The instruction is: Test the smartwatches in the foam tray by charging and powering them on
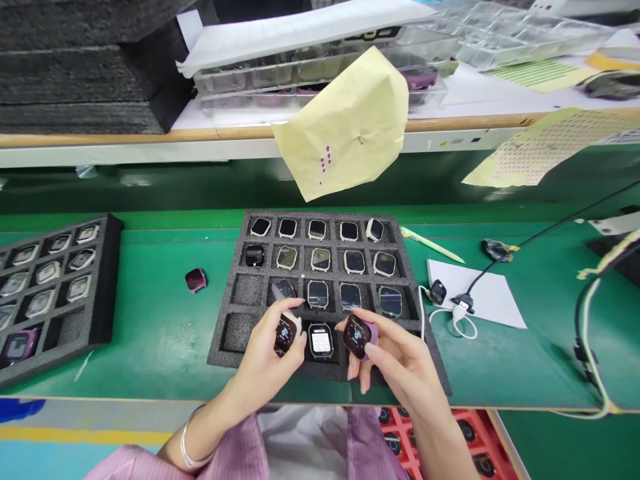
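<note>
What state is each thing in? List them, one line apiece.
White-cased watch: in left hand, screen lit.
Purple-cased watch: in right hand, screen lit.
Middle tray: partly filled.
Front-row watch: seated in middle tray, screen lit white.
Loose watch: on bench, screen dark.
Green pen: lying on bench.
Hanging yellow sheet: creased.

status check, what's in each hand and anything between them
Left fingers: pale watch, screen lit. Right fingers: purple watch, screen lit. Between them: white-screened watch in black foam tray.
</note>
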A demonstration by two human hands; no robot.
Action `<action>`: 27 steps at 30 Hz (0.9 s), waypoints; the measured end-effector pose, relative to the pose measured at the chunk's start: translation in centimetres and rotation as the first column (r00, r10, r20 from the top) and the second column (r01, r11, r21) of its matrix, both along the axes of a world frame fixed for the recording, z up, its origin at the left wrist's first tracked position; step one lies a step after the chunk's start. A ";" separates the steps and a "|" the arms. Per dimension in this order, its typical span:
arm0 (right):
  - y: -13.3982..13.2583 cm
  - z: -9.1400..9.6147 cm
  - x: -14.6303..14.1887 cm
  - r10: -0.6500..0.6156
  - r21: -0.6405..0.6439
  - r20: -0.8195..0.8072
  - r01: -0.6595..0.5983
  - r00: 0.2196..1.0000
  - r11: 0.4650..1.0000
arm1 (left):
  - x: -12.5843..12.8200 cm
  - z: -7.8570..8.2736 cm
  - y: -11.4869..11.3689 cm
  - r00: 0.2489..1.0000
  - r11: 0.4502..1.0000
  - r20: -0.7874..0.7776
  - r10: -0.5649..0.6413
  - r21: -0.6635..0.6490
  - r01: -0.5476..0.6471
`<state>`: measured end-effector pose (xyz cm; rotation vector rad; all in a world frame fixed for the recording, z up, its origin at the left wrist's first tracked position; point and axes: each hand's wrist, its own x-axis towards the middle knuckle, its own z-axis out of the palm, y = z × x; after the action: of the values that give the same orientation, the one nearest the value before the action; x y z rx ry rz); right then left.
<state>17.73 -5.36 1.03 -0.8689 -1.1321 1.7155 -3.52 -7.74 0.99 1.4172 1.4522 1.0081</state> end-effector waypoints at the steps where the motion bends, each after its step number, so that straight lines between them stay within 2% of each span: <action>1: 0.0 0.1 -0.1 -0.019 -0.011 0.010 0.019 1.000 1.000 | 0.0 0.0 0.1 1.000 1.000 -0.001 -0.003 -0.003 0.003; 4: -0.1 0.3 -0.5 -0.075 -0.031 0.025 0.076 0.997 0.997 | 0.0 -0.1 0.3 1.000 1.000 -0.002 -0.010 -0.012 0.010; 12: 0.0 0.3 -0.3 -0.044 -0.027 0.066 0.046 0.997 0.999 | 0.0 -0.1 0.3 1.000 1.000 0.001 0.011 -0.010 -0.011; 15: -0.1 0.5 -0.4 -0.071 -0.012 0.071 0.072 0.995 0.997 | 0.0 -0.1 0.2 1.000 1.000 -0.001 0.015 -0.004 -0.015; 22: -0.6 1.2 -0.3 -0.097 -0.001 0.009 0.097 0.995 0.995 | -0.3 0.2 -0.5 0.999 0.996 -0.009 0.037 0.085 -0.036; 27: -2.3 2.3 0.0 -0.148 0.010 0.036 0.148 0.988 0.989 | -0.4 1.0 -1.8 0.992 0.959 0.114 0.059 0.269 -0.088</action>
<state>17.76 -7.63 3.37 -0.9597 -1.0696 1.5791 -3.91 -9.50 1.94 1.4866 1.3342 1.3533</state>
